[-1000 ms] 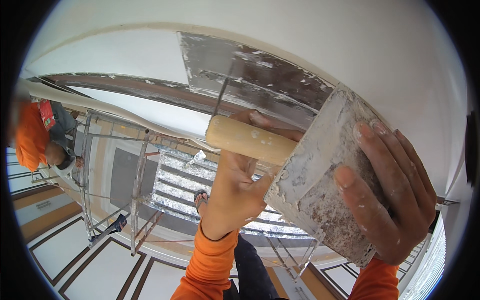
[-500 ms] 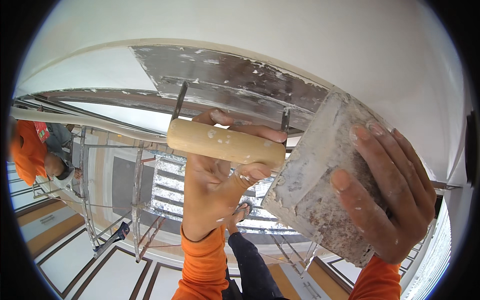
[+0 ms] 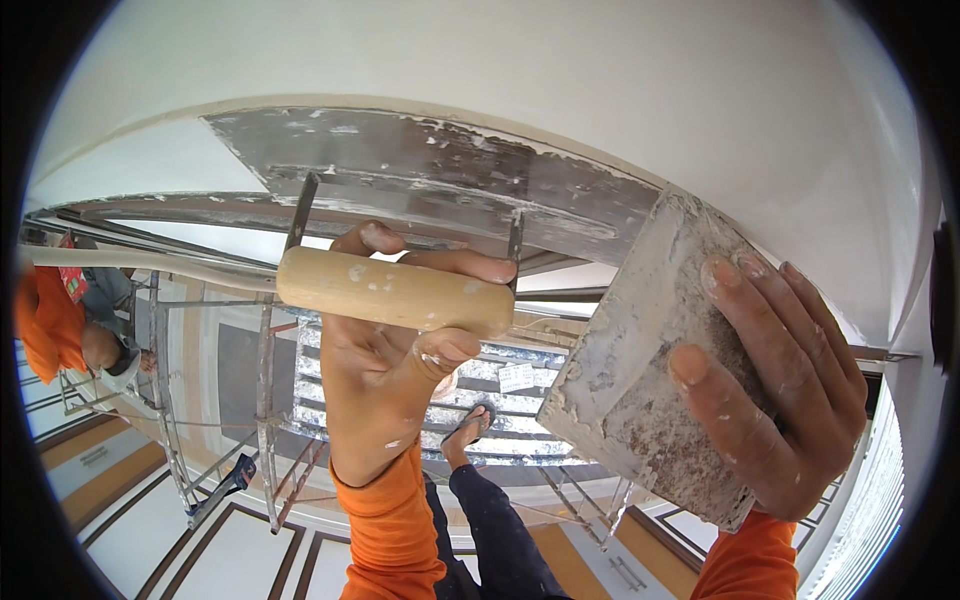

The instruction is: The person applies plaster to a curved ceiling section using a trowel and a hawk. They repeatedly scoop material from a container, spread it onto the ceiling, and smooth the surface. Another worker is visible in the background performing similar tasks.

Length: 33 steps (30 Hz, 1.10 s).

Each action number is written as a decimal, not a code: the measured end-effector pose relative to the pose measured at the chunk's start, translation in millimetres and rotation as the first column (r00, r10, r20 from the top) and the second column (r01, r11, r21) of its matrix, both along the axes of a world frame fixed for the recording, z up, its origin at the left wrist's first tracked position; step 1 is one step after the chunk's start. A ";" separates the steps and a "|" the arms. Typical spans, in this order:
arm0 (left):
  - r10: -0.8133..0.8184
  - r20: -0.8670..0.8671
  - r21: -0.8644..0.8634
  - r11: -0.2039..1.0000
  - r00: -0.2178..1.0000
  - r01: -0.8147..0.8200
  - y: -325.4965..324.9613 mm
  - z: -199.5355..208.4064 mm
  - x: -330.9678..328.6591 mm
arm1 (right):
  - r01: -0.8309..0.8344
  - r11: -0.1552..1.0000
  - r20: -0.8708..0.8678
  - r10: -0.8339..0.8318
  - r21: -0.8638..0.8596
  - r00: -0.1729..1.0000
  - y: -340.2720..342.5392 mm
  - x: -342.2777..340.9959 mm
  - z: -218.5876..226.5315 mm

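My left hand (image 3: 375,365) is closed around the pale wooden handle (image 3: 395,292) of a plastering trowel. Two metal posts join the handle to its long grey blade (image 3: 400,160), which is smeared with white plaster and lies along the white wall surface. Under my right hand (image 3: 790,410) is a rectangular plaster-crusted board (image 3: 625,345). The fingers and thumb press over its rough face, and I hold it tilted to the right of the trowel. Its upper corner comes close to the blade's right end; whether they touch is unclear.
White curved wall (image 3: 560,60) fills the upper view. Below stand scaffold poles (image 3: 265,370) and a plaster-splashed slatted platform (image 3: 500,375), with my sandalled foot (image 3: 470,425) on it. Another person in orange (image 3: 55,315) is at the left. A pale pipe (image 3: 170,262) runs across the left side.
My left hand and the trowel have shifted left and slightly down. The board in my right hand stays nearly in place, so the gap between handle and board has widened.
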<state>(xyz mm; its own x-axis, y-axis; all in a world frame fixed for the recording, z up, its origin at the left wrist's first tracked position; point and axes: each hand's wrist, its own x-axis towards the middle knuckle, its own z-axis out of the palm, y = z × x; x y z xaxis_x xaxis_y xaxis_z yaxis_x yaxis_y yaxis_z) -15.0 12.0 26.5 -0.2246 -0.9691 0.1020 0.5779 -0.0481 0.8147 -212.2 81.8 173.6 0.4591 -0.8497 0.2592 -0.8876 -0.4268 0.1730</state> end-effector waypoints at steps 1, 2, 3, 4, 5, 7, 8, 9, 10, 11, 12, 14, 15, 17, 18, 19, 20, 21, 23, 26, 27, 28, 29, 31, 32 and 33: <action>0.007 0.043 0.013 1.000 0.999 -0.007 0.8 0.0 0.1 | 0.005 1.000 -0.001 -0.005 0.001 1.000 0.8 -1.3 0.2; 0.010 0.050 0.004 1.000 0.999 -0.010 0.8 -0.1 0.5 | 0.005 1.000 0.001 -0.005 0.000 1.000 1.4 -2.8 0.0; 0.013 0.057 -0.006 1.000 0.998 -0.013 0.8 -0.2 0.8 | 0.005 1.000 0.000 -0.005 -0.006 1.000 2.1 -4.6 -0.8; 0.016 0.064 -0.015 1.000 0.998 -0.015 0.7 -0.5 1.0 | 0.006 1.000 -0.001 -0.006 -0.012 1.000 3.0 -6.0 -1.5; 0.015 0.068 -0.018 1.000 0.998 -0.014 0.6 -1.5 1.1 | 0.007 1.000 -0.003 -0.007 -0.021 1.000 3.9 -7.8 -3.1; 0.017 0.077 -0.025 1.000 0.997 -0.015 0.4 -3.6 2.0 | 0.010 1.000 -0.005 -0.010 -0.022 1.000 5.1 -10.1 -2.9; 0.014 0.079 -0.039 0.999 0.997 -0.011 1.0 -3.7 2.1 | 0.015 1.000 -0.005 -0.015 -0.015 1.000 7.2 -10.9 -1.1; 0.012 0.080 -0.053 0.999 0.997 -0.008 1.7 -3.8 2.4 | 0.020 1.000 -0.010 -0.020 -0.014 1.000 9.2 -12.1 0.0; 0.010 0.081 -0.066 0.998 0.997 -0.004 2.3 -3.7 2.5 | 0.023 1.000 -0.015 -0.023 -0.012 1.000 11.0 -13.3 1.0; 0.010 0.080 -0.065 0.998 0.997 -0.005 2.2 -4.0 2.6 | 0.024 1.000 -0.024 -0.024 -0.012 0.999 11.4 -14.7 1.3; 0.010 0.079 -0.063 0.998 0.997 -0.005 2.2 -4.1 2.8 | 0.020 1.000 -0.023 -0.021 -0.017 1.000 12.2 -16.5 0.7; 0.012 0.077 -0.066 0.998 0.997 -0.007 2.3 -4.2 3.3 | 0.008 1.000 -0.007 -0.008 -0.030 1.000 13.8 -20.9 -2.1; 0.013 0.076 -0.071 0.997 0.997 -0.008 2.4 -4.2 3.8 | 0.002 1.000 -0.002 -0.002 -0.031 1.000 14.3 -22.3 -2.5; 0.010 0.076 -0.069 0.998 0.997 -0.005 2.8 -4.1 3.5 | -0.005 1.000 -0.001 0.005 -0.023 1.000 15.6 -24.6 -1.8; 0.005 0.076 -0.063 0.998 0.997 0.000 3.1 -4.0 2.7 | -0.001 1.000 -0.015 0.001 -0.014 1.000 16.7 -25.8 0.7; -0.001 0.076 -0.056 0.998 0.997 0.005 3.3 -4.0 1.8 | 0.003 1.000 -0.030 -0.003 -0.005 1.000 18.5 -27.3 2.9; 0.001 0.077 -0.056 0.998 0.997 0.003 3.1 -3.2 2.9 | 0.001 1.000 -0.047 -0.001 0.006 0.999 18.7 -28.5 6.8; 0.003 0.077 -0.056 0.998 0.997 0.002 2.9 -2.4 3.3 | -0.001 1.000 -0.047 0.001 0.007 0.999 20.2 -31.0 8.3; 0.005 0.072 -0.065 0.998 0.997 0.000 2.4 -2.5 3.0 | -0.003 1.000 -0.035 0.003 0.000 0.999 26.3 -39.1 6.5; -0.002 0.064 -0.078 0.997 0.998 0.007 1.6 -4.7 1.9 | -0.007 1.000 -0.019 0.007 0.004 1.000 32.6 -39.6 2.5; -0.009 0.066 -0.071 0.997 0.998 0.014 1.1 -4.5 2.3 | -0.012 1.000 -0.016 0.012 0.007 1.000 32.3 -38.5 2.1; -0.017 0.068 -0.064 0.998 0.998 0.021 0.6 -4.1 2.5 | -0.017 1.000 -0.014 0.017 0.009 1.000 31.9 -37.4 1.9; -0.012 0.068 -0.055 0.998 0.998 0.016 0.9 -3.5 3.7 | -0.031 1.000 -0.005 0.031 0.008 1.000 28.6 -34.2 -0.5; -0.003 0.068 -0.038 0.999 0.998 0.006 2.1 -1.6 3.9 | -0.059 0.998 0.022 0.059 -0.012 0.998 20.5 -27.7 -7.0; -0.004 0.018 -0.017 1.000 1.000 0.004 2.0 -0.9 2.4 | -0.067 0.997 0.032 0.068 -0.030 0.997 16.5 -24.0 -9.8; -0.003 -0.030 0.003 1.000 1.000 0.003 1.7 -0.3 0.9 | -0.072 0.997 0.036 0.074 -0.040 0.997 12.3 -19.9 -11.1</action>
